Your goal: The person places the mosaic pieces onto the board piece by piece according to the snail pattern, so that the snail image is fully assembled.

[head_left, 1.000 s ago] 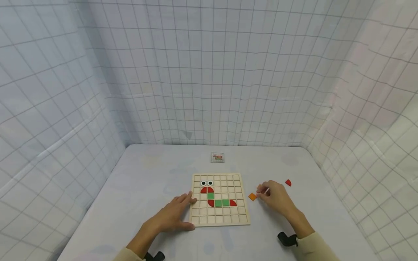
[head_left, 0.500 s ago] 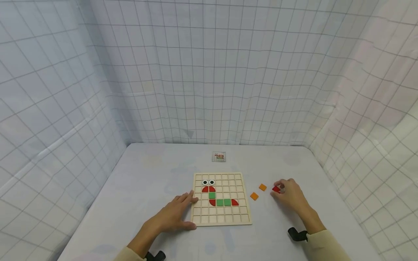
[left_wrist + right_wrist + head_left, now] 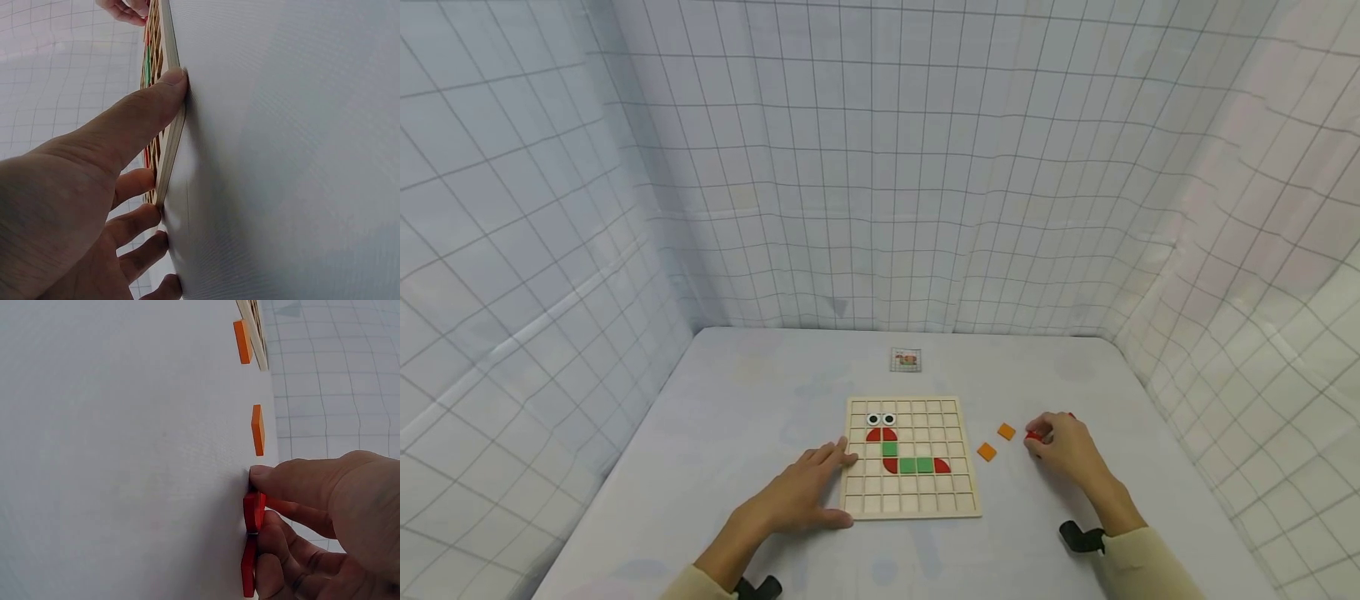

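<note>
My left hand [image 3: 801, 496] rests spread at the left edge of a wooden grid board [image 3: 865, 503], its thumb on the near corner. Several tiles sit in the board: two eye tiles [image 3: 881, 419], green squares [image 3: 917, 465] and red quarter-circles [image 3: 942, 466]. Right of the board, my right hand [image 3: 1067, 446] pinches a red quarter-circle tile [image 3: 252, 511] between thumb and fingers, close over the table. Another red tile [image 3: 249, 565] lies under its other fingers. Two orange square tiles [image 3: 987, 452] lie between the board and this hand.
A small picture card [image 3: 906, 360] lies behind the board on the white table [image 3: 760, 400]. White grid-patterned cloth [image 3: 880, 183] walls in the back and both sides.
My right hand has moved right from the orange tiles to the red ones, leaving both orange squares on the table. My left hand stays at the board.
</note>
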The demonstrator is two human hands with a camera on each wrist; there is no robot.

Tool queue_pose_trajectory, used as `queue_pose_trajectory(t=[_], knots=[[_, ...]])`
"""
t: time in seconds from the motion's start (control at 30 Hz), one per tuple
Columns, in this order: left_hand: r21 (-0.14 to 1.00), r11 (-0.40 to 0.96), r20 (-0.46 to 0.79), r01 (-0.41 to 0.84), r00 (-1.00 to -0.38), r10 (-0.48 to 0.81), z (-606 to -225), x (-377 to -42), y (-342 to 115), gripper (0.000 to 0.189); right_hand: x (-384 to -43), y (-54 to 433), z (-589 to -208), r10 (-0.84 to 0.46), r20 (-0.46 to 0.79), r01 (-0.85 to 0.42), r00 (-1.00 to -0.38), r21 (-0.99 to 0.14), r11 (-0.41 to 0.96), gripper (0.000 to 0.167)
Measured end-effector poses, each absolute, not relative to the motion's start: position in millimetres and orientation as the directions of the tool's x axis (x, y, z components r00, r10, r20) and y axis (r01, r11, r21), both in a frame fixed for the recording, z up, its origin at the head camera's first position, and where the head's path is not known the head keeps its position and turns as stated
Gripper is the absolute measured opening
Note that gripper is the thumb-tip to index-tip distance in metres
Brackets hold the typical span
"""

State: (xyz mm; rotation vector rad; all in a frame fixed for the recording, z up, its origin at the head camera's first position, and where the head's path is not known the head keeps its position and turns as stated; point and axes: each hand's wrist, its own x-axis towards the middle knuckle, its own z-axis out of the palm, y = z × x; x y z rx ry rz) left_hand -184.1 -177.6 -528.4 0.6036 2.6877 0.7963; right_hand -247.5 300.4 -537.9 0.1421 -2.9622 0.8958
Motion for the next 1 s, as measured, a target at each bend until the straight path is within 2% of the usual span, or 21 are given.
queue_pose_trajectory(t=[0.53,1.0], knots=[[0.570,0.758,-0.138,0.318,-0.872,0.469,-528.2,-184.4,-177.6,0.104,-245.8,296.1,-535.6,-0.094,0.148,-0.162,-0.984,-0.560,0.813,0.018],[0.566,0.761,-0.139,0.317,-0.873,0.467,-528.2,-185.2,-176.6,0.105,-246.0,281.0,-529.4,-0.116,0.158,-0.191,-0.981,-0.632,0.751,0.018]])
